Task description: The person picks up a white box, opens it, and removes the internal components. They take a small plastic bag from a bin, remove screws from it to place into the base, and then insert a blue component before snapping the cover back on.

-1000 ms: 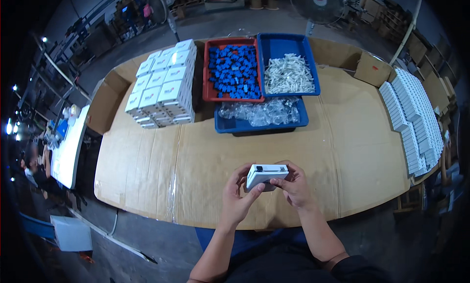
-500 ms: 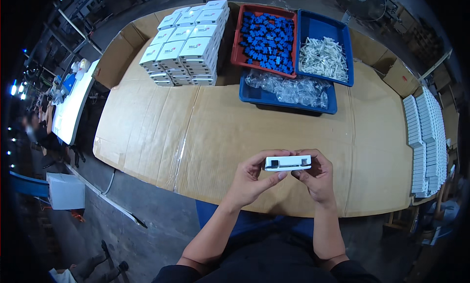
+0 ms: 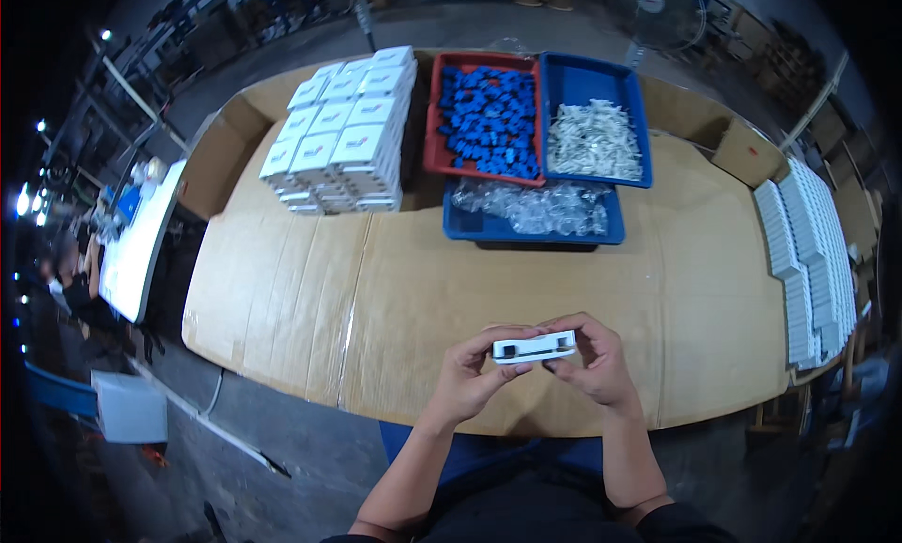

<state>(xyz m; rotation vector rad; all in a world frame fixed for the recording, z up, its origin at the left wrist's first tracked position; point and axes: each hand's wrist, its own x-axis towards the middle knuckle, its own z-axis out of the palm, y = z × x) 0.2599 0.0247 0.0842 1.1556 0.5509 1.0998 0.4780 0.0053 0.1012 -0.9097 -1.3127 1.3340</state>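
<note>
Between my two hands, over the near part of the cardboard-covered table, is a small white plastic box. One narrow side with dark openings and a slot faces me. My left hand grips its left end, thumb below and fingers along the top. On the right end, my right hand closes in the same way, its thumb near the lower edge. The fingertips behind the box are partly hidden.
Stacked white boxes stand at the far left. A red tray of blue parts and a blue tray of white pieces overlap a lower blue tray holding clear plastic parts. Grey-white pieces are stacked along the right edge.
The view has tilted up, so the table and trays sit lower in the picture. Both hands still hold the white box, which is now turned slightly, its right end a little higher.
</note>
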